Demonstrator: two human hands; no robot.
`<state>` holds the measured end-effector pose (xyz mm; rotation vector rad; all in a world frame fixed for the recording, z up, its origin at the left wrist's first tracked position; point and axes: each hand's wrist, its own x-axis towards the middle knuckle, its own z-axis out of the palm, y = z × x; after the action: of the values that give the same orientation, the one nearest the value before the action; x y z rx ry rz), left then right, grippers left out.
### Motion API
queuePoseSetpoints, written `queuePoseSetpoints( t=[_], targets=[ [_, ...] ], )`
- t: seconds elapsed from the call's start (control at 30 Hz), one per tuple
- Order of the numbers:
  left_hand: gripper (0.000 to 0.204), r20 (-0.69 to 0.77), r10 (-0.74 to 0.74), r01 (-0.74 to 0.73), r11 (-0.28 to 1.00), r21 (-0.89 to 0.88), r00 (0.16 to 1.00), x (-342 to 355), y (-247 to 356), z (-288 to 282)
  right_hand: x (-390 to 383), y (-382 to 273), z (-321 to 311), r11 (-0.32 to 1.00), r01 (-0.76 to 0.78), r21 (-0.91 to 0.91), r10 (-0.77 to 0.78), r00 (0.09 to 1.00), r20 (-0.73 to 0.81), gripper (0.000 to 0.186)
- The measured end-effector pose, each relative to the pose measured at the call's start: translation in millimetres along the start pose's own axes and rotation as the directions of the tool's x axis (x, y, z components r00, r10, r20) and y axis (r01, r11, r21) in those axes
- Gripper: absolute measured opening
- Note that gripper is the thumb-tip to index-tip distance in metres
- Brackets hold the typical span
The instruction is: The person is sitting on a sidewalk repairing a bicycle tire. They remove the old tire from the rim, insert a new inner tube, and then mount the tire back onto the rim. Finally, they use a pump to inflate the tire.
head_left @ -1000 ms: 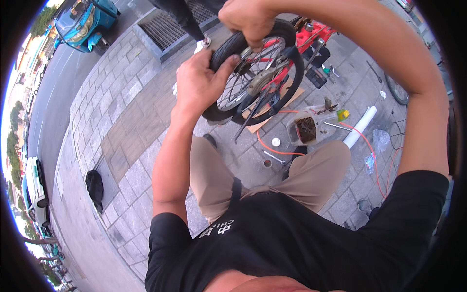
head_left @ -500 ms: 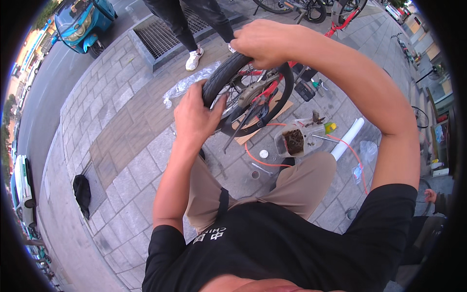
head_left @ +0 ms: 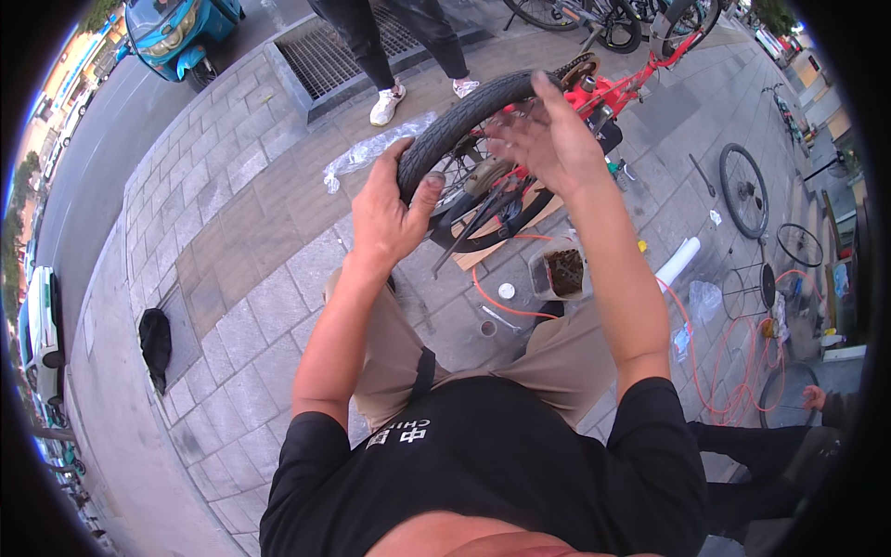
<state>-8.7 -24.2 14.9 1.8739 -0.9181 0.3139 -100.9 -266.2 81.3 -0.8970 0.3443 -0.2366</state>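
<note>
A black bicycle tire (head_left: 475,108) stands tilted in front of me on the wheel of a red bicycle (head_left: 620,91). My left hand (head_left: 392,209) is closed around the tire's left side, thumb on the near face and fingers over the tread. At the tire's right side, my right hand (head_left: 557,148) has its fingers apart, slightly smeared by motion, and holds nothing. Its thumb is by the tread; whether it touches cannot be told. Below the wheel lies a piece of cardboard (head_left: 469,261). My right hand and forearm hide part of the wheel and bicycle.
A clear tub (head_left: 540,276) with dark contents sits near my knees, beside an orange hose (head_left: 481,295) and a white roll (head_left: 679,260). Crumpled plastic (head_left: 367,156) lies beyond my left hand. A person in white shoes (head_left: 386,105) stands ahead; loose wheels (head_left: 742,190) are at right.
My right hand has come off the top of the tire, moving right and nearer to me, and its fingers have spread. My left hand keeps its hold.
</note>
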Motion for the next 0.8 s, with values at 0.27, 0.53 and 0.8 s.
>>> queuePoseSetpoints(
  t=[0.27, 0.53, 0.8],
  targets=[
    [0.059, 0.156, -0.169, 0.156, 0.983, 0.096, 0.973, 8.7, 15.7, -16.5, 22.5, 11.0, 16.6, 0.99, 0.123, 0.062, -0.115, 0.986, -0.12, 0.031],
    [0.053, 0.109, -0.077, 0.068, 0.994, 0.089, 0.991, 14.7, 23.1, -2.8, 8.4, 105.2, 34.8, 0.959, 0.185, 0.213, -0.203, 0.977, 0.069, 0.042],
    [0.06, 0.144, 0.007, 0.009, 0.994, -0.113, 0.99, 37.1, 27.6, -9.0, -4.8, 106.6, 41.8, 0.97, 0.178, 0.166, -0.212, 0.954, 0.214, 0.048]
  ],
)
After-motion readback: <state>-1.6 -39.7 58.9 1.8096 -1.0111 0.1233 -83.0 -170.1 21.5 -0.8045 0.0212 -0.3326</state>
